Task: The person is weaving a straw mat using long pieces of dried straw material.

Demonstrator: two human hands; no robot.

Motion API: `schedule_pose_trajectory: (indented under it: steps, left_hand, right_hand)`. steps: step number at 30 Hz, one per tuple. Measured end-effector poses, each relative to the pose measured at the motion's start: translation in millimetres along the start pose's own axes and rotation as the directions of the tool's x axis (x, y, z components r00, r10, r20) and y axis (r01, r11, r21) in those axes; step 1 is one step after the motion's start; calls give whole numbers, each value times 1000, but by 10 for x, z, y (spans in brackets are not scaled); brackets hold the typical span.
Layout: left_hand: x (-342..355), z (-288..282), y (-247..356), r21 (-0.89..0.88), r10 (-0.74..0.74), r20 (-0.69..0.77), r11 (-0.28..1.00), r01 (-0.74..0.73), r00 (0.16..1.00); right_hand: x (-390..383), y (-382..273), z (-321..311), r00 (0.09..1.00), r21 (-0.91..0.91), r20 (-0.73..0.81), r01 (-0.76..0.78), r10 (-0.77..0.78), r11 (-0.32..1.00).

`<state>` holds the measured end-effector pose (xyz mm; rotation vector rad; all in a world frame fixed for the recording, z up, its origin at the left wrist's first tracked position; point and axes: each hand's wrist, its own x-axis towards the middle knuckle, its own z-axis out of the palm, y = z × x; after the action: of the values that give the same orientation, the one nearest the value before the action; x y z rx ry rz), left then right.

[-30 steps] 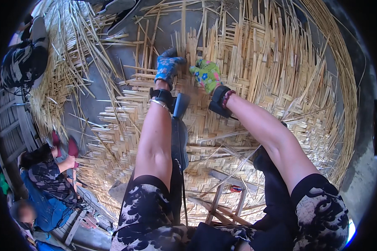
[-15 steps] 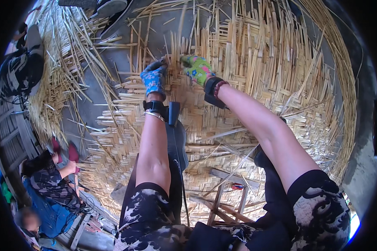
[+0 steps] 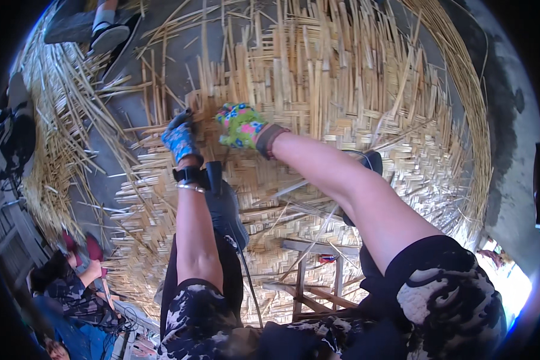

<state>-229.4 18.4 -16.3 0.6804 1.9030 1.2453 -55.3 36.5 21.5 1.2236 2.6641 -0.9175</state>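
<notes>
My left hand (image 3: 180,137), in a blue flowered glove, is closed at the unfinished edge of a woven reed mat (image 3: 318,144). Close to its right is my right hand (image 3: 242,126), in a green flowered glove, fingers curled down toward the weave. Both appear to grip flattened reed strips (image 3: 202,111), which blur between the gloves; the exact grip is partly hidden. Loose strip ends (image 3: 294,72) stick out beyond the weave, away from me. Dark bands circle both wrists.
Loose reeds (image 3: 54,114) lie heaped at left, and a long reed bundle (image 3: 471,108) curves along the right. A wooden stool (image 3: 318,294) stands by my legs. Another person (image 3: 81,294) sits at lower left; someone's shoe (image 3: 109,39) shows at the far left.
The view has shifted and turned, so the scene sits differently. Both hands stay close together at the mat's edge; the back of the right glove now faces up more.
</notes>
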Motion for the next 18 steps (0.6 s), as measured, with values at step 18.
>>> schedule_pose_trajectory:
  steps: [18]
  left_hand:
    - [-935, 675, 486, 497, 245, 789, 287, -819, 564]
  right_hand:
    - [-1356, 967, 241, 950, -236, -288, 54, -123, 970]
